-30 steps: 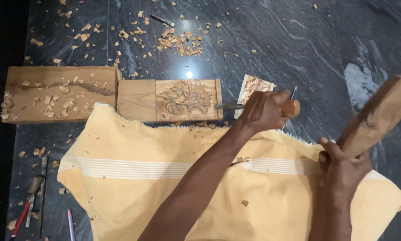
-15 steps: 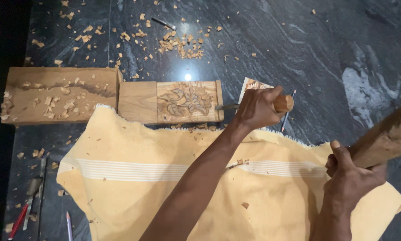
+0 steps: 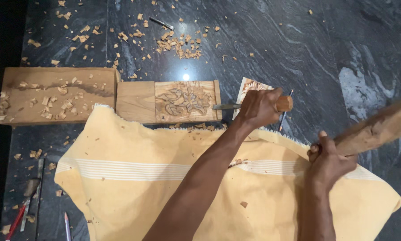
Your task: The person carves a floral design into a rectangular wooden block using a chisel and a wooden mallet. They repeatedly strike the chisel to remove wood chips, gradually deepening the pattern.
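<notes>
My left hand (image 3: 259, 107) is wrapped tight around the wooden handle of a chisel (image 3: 254, 105), whose steel blade points left and reaches the right edge of the carved wooden panel (image 3: 185, 99). The panel lies on the dark stone floor (image 3: 298, 49), just beyond the yellow cloth (image 3: 133, 178) over my lap, left of that hand. My right hand (image 3: 327, 160) is well apart to the right, closed on the lower end of a wooden mallet (image 3: 379, 126) that slants up toward the picture's edge. A plain plank (image 3: 57, 95) strewn with chips sits left of the panel.
</notes>
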